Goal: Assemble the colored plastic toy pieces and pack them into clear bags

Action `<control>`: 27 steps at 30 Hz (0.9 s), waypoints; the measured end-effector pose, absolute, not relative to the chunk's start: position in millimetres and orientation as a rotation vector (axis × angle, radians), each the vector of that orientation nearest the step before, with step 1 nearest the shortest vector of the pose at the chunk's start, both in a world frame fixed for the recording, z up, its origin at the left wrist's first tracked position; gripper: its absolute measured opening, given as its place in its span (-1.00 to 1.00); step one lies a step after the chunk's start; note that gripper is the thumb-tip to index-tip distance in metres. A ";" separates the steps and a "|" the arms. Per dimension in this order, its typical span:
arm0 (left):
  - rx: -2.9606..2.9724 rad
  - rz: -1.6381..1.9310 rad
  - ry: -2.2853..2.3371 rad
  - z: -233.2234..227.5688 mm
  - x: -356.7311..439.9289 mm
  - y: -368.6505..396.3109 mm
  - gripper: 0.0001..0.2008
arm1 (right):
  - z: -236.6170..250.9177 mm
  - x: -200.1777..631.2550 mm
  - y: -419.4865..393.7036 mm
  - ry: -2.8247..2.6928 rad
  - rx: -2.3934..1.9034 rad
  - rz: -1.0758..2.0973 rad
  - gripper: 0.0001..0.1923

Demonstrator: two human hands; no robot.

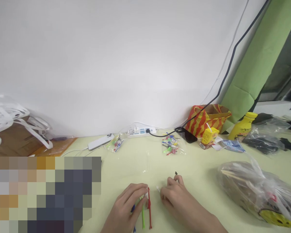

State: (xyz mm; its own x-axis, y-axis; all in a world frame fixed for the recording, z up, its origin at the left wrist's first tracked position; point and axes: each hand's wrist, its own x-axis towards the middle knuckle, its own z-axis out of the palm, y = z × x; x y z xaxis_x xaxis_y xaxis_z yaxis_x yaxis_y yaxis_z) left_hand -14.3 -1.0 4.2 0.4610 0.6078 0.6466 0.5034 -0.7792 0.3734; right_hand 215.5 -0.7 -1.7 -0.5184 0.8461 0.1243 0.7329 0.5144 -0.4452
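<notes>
My left hand (128, 204) rests low on the pale yellow table (203, 168), its fingers pinched on a small bundle of thin plastic sticks (146, 210): a red one, a green one and a blue one. My right hand (177, 197) lies just right of it, fingers curled, holding a small thin white piece (158, 188) at its fingertips, with a tiny dark tip (176, 173) showing above the fingers. What that dark tip is I cannot make out.
Two clear bags of coloured picks (171, 145) (115, 144) lie mid-table. A white power strip (142, 131) and a white phone (100, 141) sit by the wall. At right are a striped bag (208, 118), juice carton (209, 137), yellow bottle (242, 126) and a big plastic bag (254, 191).
</notes>
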 end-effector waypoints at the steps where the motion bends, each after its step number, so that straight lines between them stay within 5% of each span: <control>1: 2.566 1.211 0.985 4.6 -13.8 -1.4 -0.79 | -0.6 215.3 -1.3 -2.432 -1.322 0.484 -0.73; 27: 2.502 1.153 1.005 1.2 -12.3 -6.8 -0.78 | -11.9 224.5 4.8 -2.460 -1.235 0.433 -0.72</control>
